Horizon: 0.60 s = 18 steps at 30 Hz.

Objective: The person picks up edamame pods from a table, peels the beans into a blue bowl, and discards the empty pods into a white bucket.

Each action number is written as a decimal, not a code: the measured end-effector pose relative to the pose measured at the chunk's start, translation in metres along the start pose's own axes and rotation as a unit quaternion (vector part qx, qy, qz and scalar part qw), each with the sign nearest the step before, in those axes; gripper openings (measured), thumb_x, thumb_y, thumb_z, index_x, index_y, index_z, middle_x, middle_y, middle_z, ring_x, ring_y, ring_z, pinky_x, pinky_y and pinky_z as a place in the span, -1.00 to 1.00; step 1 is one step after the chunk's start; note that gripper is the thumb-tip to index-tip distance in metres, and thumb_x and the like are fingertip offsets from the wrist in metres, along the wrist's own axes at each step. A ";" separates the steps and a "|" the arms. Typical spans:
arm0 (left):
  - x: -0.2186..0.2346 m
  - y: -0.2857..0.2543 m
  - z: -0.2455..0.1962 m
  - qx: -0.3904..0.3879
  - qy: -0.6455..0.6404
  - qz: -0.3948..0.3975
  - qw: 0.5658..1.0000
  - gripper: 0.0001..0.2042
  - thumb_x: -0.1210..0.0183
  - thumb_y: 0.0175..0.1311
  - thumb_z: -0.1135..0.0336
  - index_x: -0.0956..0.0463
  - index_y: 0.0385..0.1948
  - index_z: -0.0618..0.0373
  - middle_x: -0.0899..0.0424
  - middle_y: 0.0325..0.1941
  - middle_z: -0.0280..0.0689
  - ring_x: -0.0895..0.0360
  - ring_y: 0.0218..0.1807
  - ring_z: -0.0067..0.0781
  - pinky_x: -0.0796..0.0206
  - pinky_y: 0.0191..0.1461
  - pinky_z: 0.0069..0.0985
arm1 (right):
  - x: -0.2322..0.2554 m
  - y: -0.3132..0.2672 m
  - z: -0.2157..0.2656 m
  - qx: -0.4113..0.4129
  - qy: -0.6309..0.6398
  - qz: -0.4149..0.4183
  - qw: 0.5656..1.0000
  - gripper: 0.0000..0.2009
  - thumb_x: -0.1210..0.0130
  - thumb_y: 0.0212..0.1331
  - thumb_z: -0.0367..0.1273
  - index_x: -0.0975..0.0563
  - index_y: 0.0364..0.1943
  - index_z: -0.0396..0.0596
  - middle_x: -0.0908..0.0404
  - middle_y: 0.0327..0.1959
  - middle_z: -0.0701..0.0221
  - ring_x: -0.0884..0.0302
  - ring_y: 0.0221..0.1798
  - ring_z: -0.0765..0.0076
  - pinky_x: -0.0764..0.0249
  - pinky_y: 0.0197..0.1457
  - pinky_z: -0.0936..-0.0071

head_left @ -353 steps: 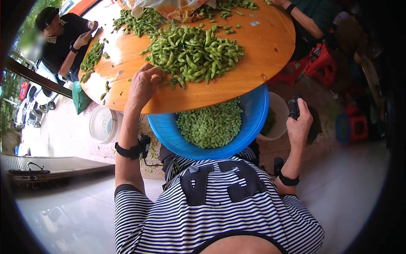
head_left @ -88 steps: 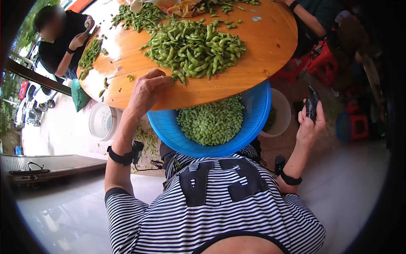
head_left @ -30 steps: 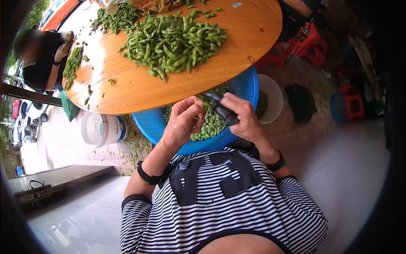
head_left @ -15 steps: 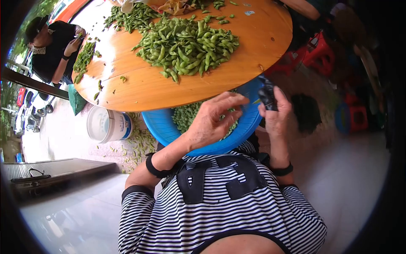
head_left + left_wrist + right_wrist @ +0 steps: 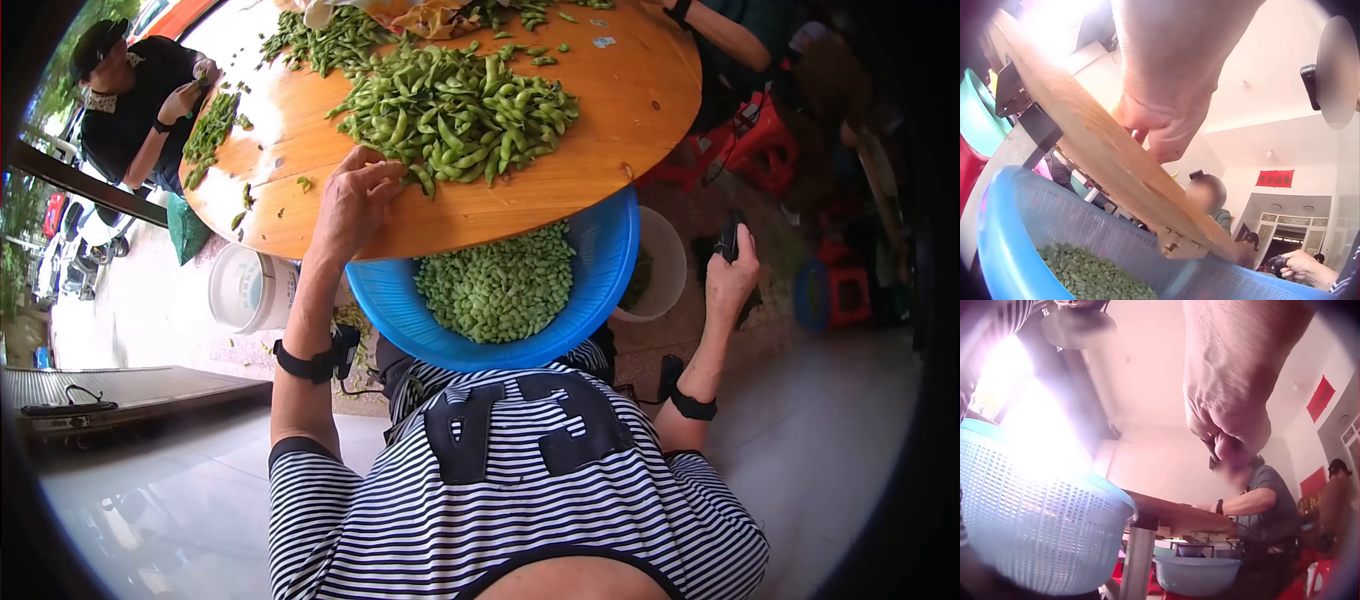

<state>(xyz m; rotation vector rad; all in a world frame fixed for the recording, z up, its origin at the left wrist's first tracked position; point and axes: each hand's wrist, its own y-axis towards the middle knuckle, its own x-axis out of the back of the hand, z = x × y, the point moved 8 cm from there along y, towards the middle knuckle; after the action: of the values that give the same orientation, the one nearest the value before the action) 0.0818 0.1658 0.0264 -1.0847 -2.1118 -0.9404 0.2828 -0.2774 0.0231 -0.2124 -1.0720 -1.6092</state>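
My left hand (image 5: 352,198) lies over the near-left edge of a pile of green edamame pods (image 5: 455,115) on the wooden table (image 5: 620,110). Its fingertips are right at the outermost pods; whether they pinch one I cannot tell. In the left wrist view, my left hand (image 5: 1163,119) reaches down past the table edge. Out to the right, my right hand (image 5: 732,275) grips a black-handled tool (image 5: 730,235), held away from the table. Between my arms, below the table edge, a blue plastic basket (image 5: 380,325) holds many shelled green beans (image 5: 495,285).
A white bucket (image 5: 240,290) stands left of the basket, and a pale bucket (image 5: 665,265) stands to its right. Other people sit around the table, one at the left (image 5: 140,95). Red stools (image 5: 765,145) stand at the right. More pods (image 5: 330,40) lie farther back.
My left hand has moved from over the basket back to the pods. My right hand has swung outward to the right with the black-handled tool. A second ago both hands were together over the basket.
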 end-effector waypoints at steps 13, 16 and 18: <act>-0.081 -0.062 -0.090 0.226 -0.624 0.154 0.732 -0.88 -0.08 0.36 0.34 -0.51 -0.32 0.17 -0.56 -0.50 -0.38 -0.27 -0.70 -0.72 0.02 -0.69 -0.76 | -0.075 -0.093 0.166 -0.040 0.432 0.413 0.801 -0.78 0.03 0.07 -0.64 -0.51 -0.18 -0.27 -0.49 -0.42 0.44 -0.33 -0.37 0.65 -0.32 -0.31 0.67; -0.099 -0.062 -0.107 0.232 -0.662 0.169 0.692 -0.89 -0.09 0.35 0.35 -0.51 -0.31 0.18 -0.57 -0.50 -0.36 -0.33 -0.66 -0.68 -0.03 -0.67 -0.76 | -0.071 -0.092 0.174 -0.062 0.462 0.407 0.785 -0.76 0.02 0.06 -0.65 -0.50 -0.15 -0.26 -0.49 -0.40 0.46 -0.34 -0.36 0.65 -0.34 -0.29 0.66; -0.102 -0.061 -0.107 0.249 -0.651 0.158 0.700 -0.89 -0.08 0.36 0.38 -0.49 -0.32 0.23 -0.58 -0.50 -0.33 -0.37 -0.65 -0.65 -0.14 -0.65 -0.71 | -0.072 -0.094 0.168 -0.098 0.460 0.425 0.773 -0.74 0.01 0.01 -0.66 -0.51 -0.16 -0.25 -0.46 -0.42 0.48 -0.33 -0.36 0.66 -0.32 -0.31 0.65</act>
<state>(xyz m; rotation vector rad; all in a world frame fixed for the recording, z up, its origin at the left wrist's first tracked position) 0.0991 0.0108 -0.0071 -1.9814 -2.6783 0.9117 0.1623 -0.1107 0.0243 -0.0075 0.0255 -0.7701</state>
